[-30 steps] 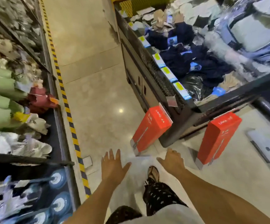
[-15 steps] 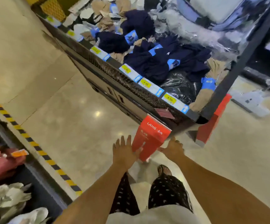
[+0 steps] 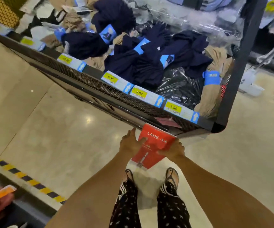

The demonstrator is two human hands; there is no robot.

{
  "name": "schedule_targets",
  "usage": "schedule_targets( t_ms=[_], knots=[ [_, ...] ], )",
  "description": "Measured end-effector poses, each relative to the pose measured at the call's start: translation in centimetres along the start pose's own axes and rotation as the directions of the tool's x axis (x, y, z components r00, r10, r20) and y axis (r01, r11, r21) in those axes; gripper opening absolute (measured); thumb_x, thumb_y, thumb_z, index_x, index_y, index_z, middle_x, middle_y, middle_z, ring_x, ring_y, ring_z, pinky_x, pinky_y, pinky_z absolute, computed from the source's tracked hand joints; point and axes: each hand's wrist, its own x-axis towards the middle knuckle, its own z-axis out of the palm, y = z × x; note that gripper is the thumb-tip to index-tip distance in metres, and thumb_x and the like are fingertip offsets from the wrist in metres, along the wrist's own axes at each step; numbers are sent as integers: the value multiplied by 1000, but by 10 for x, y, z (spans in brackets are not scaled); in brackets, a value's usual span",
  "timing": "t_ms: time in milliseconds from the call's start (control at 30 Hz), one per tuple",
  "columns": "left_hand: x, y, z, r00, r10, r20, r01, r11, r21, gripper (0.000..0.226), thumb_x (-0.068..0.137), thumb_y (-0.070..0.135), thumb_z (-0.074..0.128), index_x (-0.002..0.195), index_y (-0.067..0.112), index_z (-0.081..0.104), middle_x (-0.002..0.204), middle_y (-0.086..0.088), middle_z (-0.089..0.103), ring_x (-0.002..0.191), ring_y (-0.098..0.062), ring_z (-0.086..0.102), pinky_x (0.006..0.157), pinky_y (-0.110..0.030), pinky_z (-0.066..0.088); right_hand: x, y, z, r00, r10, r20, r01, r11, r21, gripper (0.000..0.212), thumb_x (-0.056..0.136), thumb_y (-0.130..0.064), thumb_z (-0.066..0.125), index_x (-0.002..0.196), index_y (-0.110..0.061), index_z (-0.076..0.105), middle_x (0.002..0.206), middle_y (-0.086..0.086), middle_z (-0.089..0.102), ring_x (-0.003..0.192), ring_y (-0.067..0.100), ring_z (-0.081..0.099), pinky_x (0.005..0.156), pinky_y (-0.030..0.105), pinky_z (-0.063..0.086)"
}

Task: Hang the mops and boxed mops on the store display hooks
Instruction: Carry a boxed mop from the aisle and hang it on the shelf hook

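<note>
Now closed in on the box: a second ago both hands hung open and clear of it over the floor, half a second ago just reaching its edges. Left hand flat against the box's left side, fingers stretched toward 12 o'clock; right hand pressed on the right side, fingers wrapped over the front edge. Grip, then: two open palms squeezing the box between them, neither curled into a fist. Cannot tell whether lifted yet or only steadied; lower end hidden low near the floor, top leaning toward the bin at 12 o'clock, seemingly touching or just under its rim.

Meaning for the task, as a judgement: pick-up stage reached, hanging not begun. No display hooks visible here, so carrying and turning likely needed next.

Counted:
- red boxes in view: one, between the hands, just ahead of the feet. A second red box, seen a second ago toward 2 o'clock, now out of sight behind the bin's corner; only a red glow through the mesh there.
- hands: two, both on the box.
- yellow price tags legible along the bin rim: four, with more blurred toward 10 o'clock.
- loose mops: none surely made out; a pale blurred object on the floor at 2 o'clock, too unclear to name.
- bin contents: dark and tan bundled goods, too heaped to count.
</note>
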Motion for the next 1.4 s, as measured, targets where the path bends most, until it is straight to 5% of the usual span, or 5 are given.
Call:
schedule_targets(
  t_ms=[233,333,533,1000,1400],
  knots=[
    [16,15,14,994,-40,101,78,912,-404,79,85,47,68,150,22,30,130,-12,61,118,-35,59,102,-41,46,41,20,20,999,-12,30,2,950,313,109,29,-46,94,117,-22,34,125,11,56,119,33,55,100,50,47],
    [53,-10,51,992,-47,114,101,843,-528,78,59,62,77,125,28,56,110,-4,72,100,-30,69,95,-51,52,32,22,17,996,-73,48,50,932,360,72,53,-25,94,90,-36,33,117,5,51,107,23,54,100,44,48],
    [13,14,38,999,-41,16,43,859,-511,57,82,44,69,134,27,51,120,0,67,106,-24,64,96,-40,50,26,36,23,982,-175,-65,186,883,432,90,51,-12,95,116,-17,33,109,1,58,99,24,58,81,38,50],
    [-63,-23,72,999,14,41,8,869,-494,54,90,36,65,139,21,45,122,3,60,114,-18,58,98,-32,45,-63,95,69,965,-170,-200,243,867,435,70,58,-14,90,110,-15,43,98,-4,57,89,15,61,59,10,43],
    [-125,23,103,849,357,390,-247,920,-304,71,79,51,72,141,31,45,129,8,62,119,-12,59,104,-43,48,-151,205,35,905,8,-425,231,830,508,68,54,-26,92,104,-11,48,99,3,62,86,16,63,70,31,57]
  ],
)
